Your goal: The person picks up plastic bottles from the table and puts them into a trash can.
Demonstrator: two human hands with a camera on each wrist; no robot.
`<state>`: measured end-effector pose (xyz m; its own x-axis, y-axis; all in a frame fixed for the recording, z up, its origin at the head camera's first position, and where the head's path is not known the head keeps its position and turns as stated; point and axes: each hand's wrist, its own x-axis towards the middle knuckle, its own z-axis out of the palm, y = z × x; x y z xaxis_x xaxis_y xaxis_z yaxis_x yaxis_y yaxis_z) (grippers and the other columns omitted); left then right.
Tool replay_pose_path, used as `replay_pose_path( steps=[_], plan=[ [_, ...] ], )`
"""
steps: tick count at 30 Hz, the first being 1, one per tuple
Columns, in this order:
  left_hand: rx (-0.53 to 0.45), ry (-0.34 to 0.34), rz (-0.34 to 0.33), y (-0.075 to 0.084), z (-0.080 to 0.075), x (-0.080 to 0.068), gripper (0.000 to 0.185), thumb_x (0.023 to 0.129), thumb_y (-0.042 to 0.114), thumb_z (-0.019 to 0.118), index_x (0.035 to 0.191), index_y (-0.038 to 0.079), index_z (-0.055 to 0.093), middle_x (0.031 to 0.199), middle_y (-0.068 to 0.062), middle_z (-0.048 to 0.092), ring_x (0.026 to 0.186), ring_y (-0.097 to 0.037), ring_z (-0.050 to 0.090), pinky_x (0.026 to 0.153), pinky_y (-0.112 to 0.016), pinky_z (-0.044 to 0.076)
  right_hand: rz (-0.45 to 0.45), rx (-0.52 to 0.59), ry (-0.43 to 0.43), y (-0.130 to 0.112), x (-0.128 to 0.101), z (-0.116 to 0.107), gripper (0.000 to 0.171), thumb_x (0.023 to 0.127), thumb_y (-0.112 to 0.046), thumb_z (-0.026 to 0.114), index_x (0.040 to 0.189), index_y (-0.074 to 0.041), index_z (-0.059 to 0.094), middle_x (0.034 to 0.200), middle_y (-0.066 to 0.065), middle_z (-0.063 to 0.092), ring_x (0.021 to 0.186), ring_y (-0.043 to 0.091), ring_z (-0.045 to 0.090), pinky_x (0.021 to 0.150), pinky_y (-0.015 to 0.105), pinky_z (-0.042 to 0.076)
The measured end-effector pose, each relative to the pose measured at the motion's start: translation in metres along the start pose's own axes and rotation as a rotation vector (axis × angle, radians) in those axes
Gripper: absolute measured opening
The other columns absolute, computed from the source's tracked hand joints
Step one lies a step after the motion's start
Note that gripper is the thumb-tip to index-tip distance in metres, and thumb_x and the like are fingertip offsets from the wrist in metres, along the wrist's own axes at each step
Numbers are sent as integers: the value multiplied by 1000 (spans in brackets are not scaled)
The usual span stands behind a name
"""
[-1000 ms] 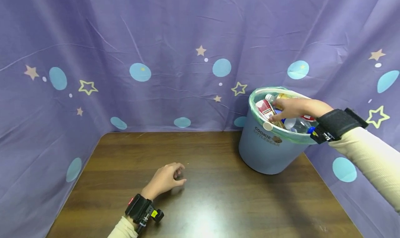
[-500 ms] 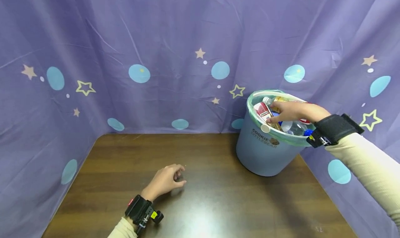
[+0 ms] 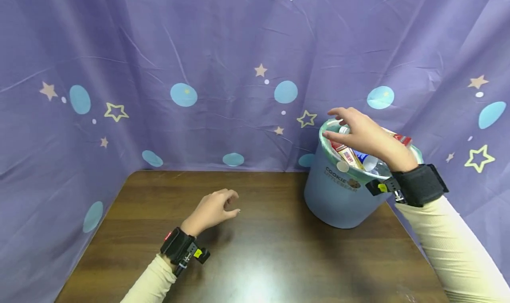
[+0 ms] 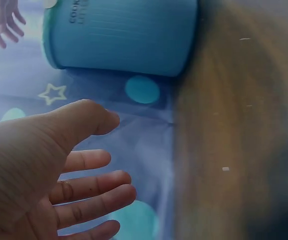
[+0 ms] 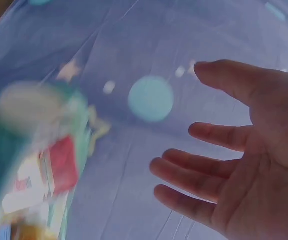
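Above the rim of a blue bucket (image 3: 338, 201) my right hand (image 3: 368, 135) hovers with loosely spread fingers and nothing in its grasp. Inside the bucket, lined with a green bag, lie a red and cream carton (image 3: 347, 155), a clear plastic bottle (image 3: 380, 166) and other packaging, partly covered by that hand in the head view. The right wrist view shows the bare palm, with the carton (image 5: 59, 167) blurred at lower left. My left hand (image 3: 211, 211) is held over the wooden table, its fingers relaxed and holding nothing; the left wrist view shows its palm bare too.
The brown wooden table (image 3: 255, 250) meets a purple curtain (image 3: 223, 42) with stars and dots at the back and both sides. The bucket stands at the table's back right, close to the curtain.
My right hand has risen out of the bucket's mouth with nothing in it, uncovering more of the carton. My left hand has lifted slightly.
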<state>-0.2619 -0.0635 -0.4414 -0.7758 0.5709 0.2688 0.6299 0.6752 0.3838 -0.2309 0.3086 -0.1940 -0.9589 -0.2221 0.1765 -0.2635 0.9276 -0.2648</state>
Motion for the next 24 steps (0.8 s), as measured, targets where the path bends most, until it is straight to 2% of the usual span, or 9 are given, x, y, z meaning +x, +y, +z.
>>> replay_pose_path(
  steps=[6,9,14,18,24],
  plan=[
    [2,29,1,5,-21,32,34,89,34,78,116,16,69,97,4,69,89,-14,67,75,-31,54,-70,75,128,-29,10,18,54,96,-26,70,143,-5,52,135,23,56,126,41,54,103,60,45],
    [-12,43,-9,7,-32,50,34,90,33,77,118,14,69,100,-1,72,93,-19,69,80,-36,56,-95,113,202,-35,19,32,51,97,-24,69,141,-4,54,133,23,59,125,41,56,104,60,45],
    [-8,60,-15,9,-45,79,36,92,33,75,121,13,68,102,-6,73,90,-20,69,77,-38,56,-105,141,291,-39,38,60,47,98,-23,66,141,-5,55,133,22,62,126,40,57,105,58,44],
    [-4,63,-44,8,-47,93,36,93,32,73,122,12,67,104,-7,72,87,-18,66,75,-36,54,-81,161,326,-36,51,87,47,98,-24,66,139,-5,56,133,21,64,126,37,59,107,56,44],
    [-6,77,-91,-3,-37,108,41,95,33,70,129,11,65,104,-6,71,90,-20,67,76,-38,55,-18,159,324,-25,65,129,45,97,-24,66,138,-7,58,128,20,67,121,36,62,102,55,48]
  ],
)
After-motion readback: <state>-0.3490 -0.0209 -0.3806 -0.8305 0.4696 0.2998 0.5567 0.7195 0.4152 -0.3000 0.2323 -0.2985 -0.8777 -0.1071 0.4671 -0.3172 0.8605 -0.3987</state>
